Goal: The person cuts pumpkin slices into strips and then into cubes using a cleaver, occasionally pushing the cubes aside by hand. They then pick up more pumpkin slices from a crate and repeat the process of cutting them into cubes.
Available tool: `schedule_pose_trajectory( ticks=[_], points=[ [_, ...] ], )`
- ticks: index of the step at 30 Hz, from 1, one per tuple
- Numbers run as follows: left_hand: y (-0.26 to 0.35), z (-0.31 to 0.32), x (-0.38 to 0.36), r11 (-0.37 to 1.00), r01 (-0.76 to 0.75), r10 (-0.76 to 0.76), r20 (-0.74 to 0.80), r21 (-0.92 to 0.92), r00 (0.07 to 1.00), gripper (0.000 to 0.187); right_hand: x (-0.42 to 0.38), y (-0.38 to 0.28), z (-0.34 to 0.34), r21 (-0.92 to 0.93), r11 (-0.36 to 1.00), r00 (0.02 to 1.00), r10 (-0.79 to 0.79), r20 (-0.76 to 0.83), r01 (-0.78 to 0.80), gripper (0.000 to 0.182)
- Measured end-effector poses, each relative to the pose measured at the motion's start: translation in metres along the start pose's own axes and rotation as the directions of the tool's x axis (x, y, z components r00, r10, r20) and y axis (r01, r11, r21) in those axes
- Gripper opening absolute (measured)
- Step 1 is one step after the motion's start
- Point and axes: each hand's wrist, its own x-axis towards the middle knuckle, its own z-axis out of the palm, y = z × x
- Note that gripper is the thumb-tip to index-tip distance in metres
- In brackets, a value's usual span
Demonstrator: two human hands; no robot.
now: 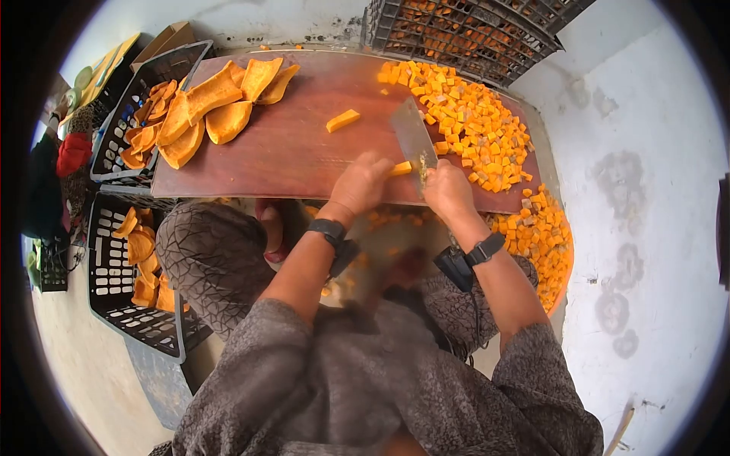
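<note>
My left hand (362, 179) has its fingers closed on a pumpkin strip (400, 169) at the board's near edge. My right hand (449, 188) grips a cleaver (413, 129), its broad blade standing beside the strip's right end. Farther back on the red-brown board (281, 156) lies a second pumpkin strip (344, 120), apart from both hands. Many diced pumpkin cubes (475, 125) cover the board's right side, just past the blade. At the left end, large curved pumpkin slabs (213, 95) overlap in a pile.
Black crates (176, 319) with pumpkin pieces stand on the left. Stacked dark crates (471, 38) hold more orange pieces behind the board. Below its right edge, an orange-rimmed container (569, 262) is full of cubes. A white wall (646, 152) bounds the right; another person (57, 167) is far left.
</note>
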Motion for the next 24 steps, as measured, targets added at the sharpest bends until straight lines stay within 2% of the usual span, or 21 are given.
schedule_pose_trajectory(
  ticks=[3,8,15,18,21,23,24],
  points=[
    [0.003,0.001,0.0,1.0,0.009,-0.01,-0.032,-0.024,0.999,0.011,-0.006,0.0,-0.005,-0.011,0.998,0.998,0.055,-0.012,-0.055,0.023],
    [-0.001,0.001,0.001,0.999,0.028,-0.029,0.03,0.04,0.999,0.011,-0.009,0.005,-0.001,-0.107,0.994,0.997,0.028,0.066,-0.02,0.023],
    [0.0,0.002,0.0,0.999,0.028,-0.028,0.001,0.019,1.0,0.01,-0.026,0.002,-0.001,-0.073,0.997,0.997,0.004,0.081,0.002,0.021],
    [0.001,0.003,-0.002,0.998,0.04,-0.041,0.025,0.045,0.999,0.01,-0.015,-0.002,0.003,-0.094,0.992,0.992,0.095,0.087,-0.087,0.019],
    [-0.003,0.001,0.002,0.999,0.017,-0.018,0.023,0.047,1.0,0.01,0.005,-0.002,0.008,-0.053,0.997,0.997,0.06,0.04,-0.058,0.018],
    [-0.003,0.002,0.0,1.0,0.001,-0.001,0.002,0.003,1.0,0.011,0.013,0.004,0.017,0.007,0.99,0.988,0.139,-0.059,-0.139,0.018],
    [-0.001,0.0,0.0,1.0,0.003,-0.003,-0.004,0.008,1.0,0.011,0.013,0.004,0.013,0.007,0.991,0.989,0.132,-0.059,-0.132,0.018]
  ],
)
